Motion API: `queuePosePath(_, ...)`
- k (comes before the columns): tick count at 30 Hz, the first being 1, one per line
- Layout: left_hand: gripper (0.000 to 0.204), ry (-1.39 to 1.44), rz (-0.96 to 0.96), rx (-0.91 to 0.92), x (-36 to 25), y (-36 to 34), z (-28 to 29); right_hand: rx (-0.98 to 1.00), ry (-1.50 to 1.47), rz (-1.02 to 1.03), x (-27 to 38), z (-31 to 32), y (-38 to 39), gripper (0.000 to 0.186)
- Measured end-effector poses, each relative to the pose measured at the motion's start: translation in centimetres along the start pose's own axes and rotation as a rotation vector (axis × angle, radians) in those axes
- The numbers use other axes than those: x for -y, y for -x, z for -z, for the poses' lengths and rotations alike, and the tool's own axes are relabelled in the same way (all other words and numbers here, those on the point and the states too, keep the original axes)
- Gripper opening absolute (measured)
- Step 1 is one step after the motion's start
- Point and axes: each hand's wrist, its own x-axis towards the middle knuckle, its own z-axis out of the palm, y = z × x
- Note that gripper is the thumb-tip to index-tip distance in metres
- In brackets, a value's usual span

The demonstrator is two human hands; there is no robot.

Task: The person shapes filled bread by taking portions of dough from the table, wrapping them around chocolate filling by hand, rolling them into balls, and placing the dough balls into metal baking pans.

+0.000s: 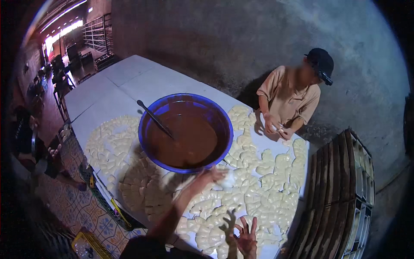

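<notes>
A large blue basin (227, 129) of brown filling-like paste stands on the white table, with a dark-handled utensil (155, 118) leaning in it. My left hand (211, 175) passes close to the basin's near rim, its fingers smeared by motion. Beside those fingers is a blurred white patch that I cannot make out. Low in the view, my right hand (246, 237) is raised with its fingers apart over pale, flattened dough pieces (267, 194). These pieces crowd together across the right and near part of the table, and more dough pieces (110, 142) lie left of the basin.
Across the table (133, 77), a person (293, 95) in a cap handles a small pale piece. Stacked wooden trays (332, 181) stand at the right. A yellow crate (90, 246) sits on the patterned tiles at lower left, where another person (32, 142) is partly seen.
</notes>
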Motion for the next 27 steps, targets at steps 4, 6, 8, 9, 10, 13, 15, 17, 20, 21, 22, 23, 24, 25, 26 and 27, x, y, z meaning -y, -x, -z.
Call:
queuePosePath(4,0.082,-1.024,0.218,-0.499,-2.8,-7.7,7.7,-0.214,-0.174,-0.186,-3.5,2.1,-0.6,0.1)
queuePosePath(6,0.088,-1.017,0.296,-0.241,-0.5,-8.1,9.5,-0.103,-0.037,-0.12,-3.7,1.9,-1.3,0.061)
queuePosePath(8,0.09,-0.997,0.214,-0.06,-1.1,-8.1,9.5,-0.077,-0.101,-0.099,-2.6,1.2,-1.1,0.064)
queuePosePath(9,0.092,-0.979,0.146,0.092,-1.5,-7.5,9.6,-0.019,-0.033,-0.068,-1.5,0.2,-1.1,0.073)
queuePosePath(10,0.092,-0.974,0.154,0.098,-1.1,-7.6,10.1,0.038,0.036,-0.036,-0.7,-0.7,-1.0,0.082)
queuePosePath(13,0.084,-0.944,0.312,-0.042,-2.3,-7.1,8.4,-0.039,0.036,-0.036,-0.2,-1.1,-1.1,0.075)
queuePosePath(15,0.084,-0.986,0.352,-0.134,-2.4,-4.5,8.8,-0.047,-0.013,-0.089,-0.2,-2.4,-1.1,0.072)
queuePosePath(17,0.079,-1.064,0.396,-0.268,-5.1,-3.6,5.2,-0.088,0.0,-0.047,-0.3,-1.9,-1.1,0.071)
queuePosePath(20,0.062,-1.109,0.182,-0.391,-6.4,-0.7,0.6,-0.203,0.01,0.032,-1.3,-0.1,-1.9,0.071)
queuePosePath(21,0.052,-0.843,0.202,-0.211,-5.1,-0.1,-0.6,-0.192,-0.01,0.014,-1.1,-0.2,-2.3,0.067)
queuePosePath(22,0.043,-0.577,0.236,-0.028,-3.6,0.6,-1.8,-0.186,-0.031,0.002,-0.7,-0.2,-2.7,0.064)
queuePosePath(23,0.037,-0.356,0.166,0.091,-2.6,2.3,-3.9,-0.187,-0.165,-0.058,0.0,-1.5,-3.3,0.061)
queuePosePath(24,0.031,-0.128,0.109,0.208,-1.5,4.0,-6.1,-0.186,-0.304,-0.106,0.3,-2.5,-3.5,0.058)
queuePosePath(25,0.029,0.024,0.244,0.166,1.2,5.1,-7.0,-0.235,-0.397,-0.168,-1.3,-1.8,-4.0,0.043)
queuePosePath(26,0.028,0.176,0.39,0.121,2.6,5.6,-8.2,-0.271,-0.429,-0.136,-1.6,-1.9,-3.6,0.043)
queuePosePath(27,0.027,0.248,0.388,-0.06,3.7,6.9,-9.6,-0.321,-0.264,-0.159,-1.7,-2.0,-3.0,0.037)
